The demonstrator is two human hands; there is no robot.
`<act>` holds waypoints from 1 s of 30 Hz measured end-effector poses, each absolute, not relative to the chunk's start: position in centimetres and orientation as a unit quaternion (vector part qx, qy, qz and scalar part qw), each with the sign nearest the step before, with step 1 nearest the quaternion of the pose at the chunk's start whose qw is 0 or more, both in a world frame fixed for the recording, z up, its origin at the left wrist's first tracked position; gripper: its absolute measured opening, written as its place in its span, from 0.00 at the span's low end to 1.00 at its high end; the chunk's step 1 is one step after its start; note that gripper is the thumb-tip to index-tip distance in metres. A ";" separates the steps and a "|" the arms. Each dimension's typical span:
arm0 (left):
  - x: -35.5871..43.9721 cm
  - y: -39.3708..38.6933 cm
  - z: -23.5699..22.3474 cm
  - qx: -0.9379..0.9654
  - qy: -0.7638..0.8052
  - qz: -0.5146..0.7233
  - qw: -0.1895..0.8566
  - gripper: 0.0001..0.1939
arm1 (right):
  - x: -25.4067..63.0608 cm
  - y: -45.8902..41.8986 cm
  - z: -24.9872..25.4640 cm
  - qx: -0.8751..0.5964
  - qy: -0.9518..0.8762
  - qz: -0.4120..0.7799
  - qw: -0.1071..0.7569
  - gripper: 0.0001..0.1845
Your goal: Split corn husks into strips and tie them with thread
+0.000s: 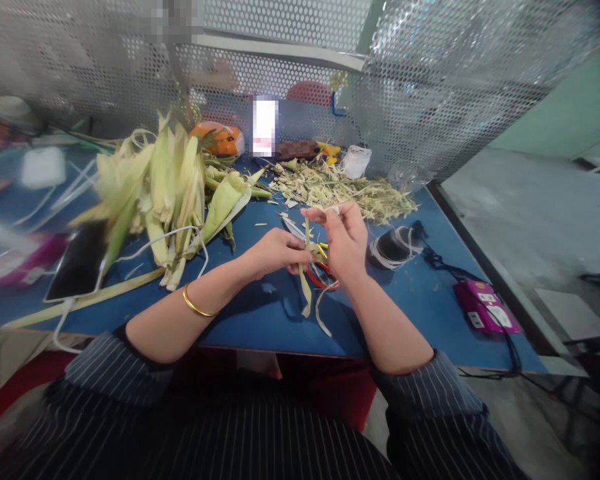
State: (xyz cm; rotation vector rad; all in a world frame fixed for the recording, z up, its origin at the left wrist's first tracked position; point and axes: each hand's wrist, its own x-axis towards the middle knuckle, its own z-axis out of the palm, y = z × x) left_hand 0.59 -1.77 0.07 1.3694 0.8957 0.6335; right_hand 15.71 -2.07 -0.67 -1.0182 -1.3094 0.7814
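Between my two hands are pale green strips of corn husk (305, 291), their narrow ends hanging down over the blue table. My left hand (281, 253) pinches the strips near their crossing, thumb and fingers pressed together. Slightly higher and to the right, my right hand (347, 240) is closed on a husk strip at its fingertips. Under the hands lies a pair of scissors (323, 275) with red and yellow handles, partly hidden. A heap of whole corn husks (175, 180) is piled to the left, and shredded husk trimmings (350, 192) spread behind my right hand.
A dark spool wound with white cord (395, 248) stands right of my right hand. Farther right is a purple power strip (485, 307) with black cables. A phone (77, 260) with a white cable lies at left. Perforated metal mesh (290, 60) bounds the table (260, 320) at the back.
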 end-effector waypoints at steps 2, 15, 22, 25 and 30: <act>0.6 -1.7 0.1 0.583 0.399 0.300 0.641 0.09 | 16.1 -1.7 -0.7 -0.449 -0.565 0.344 0.601 0.10; -0.4 -0.5 0.7 0.544 0.440 0.404 0.589 0.11 | 18.2 -0.8 0.0 -0.492 -0.727 0.265 0.401 0.10; -0.2 -0.3 0.5 0.525 0.469 0.384 0.598 0.11 | 18.2 -0.7 -0.9 -0.505 -0.756 0.081 0.409 0.09; -0.3 -0.4 0.8 0.516 0.468 0.376 0.611 0.12 | 18.1 -0.7 -1.1 -0.514 -0.766 0.016 0.385 0.10; -0.3 -0.4 0.8 0.501 0.471 0.371 0.624 0.09 | 18.3 -0.5 -1.2 -0.520 -0.759 -0.004 0.392 0.09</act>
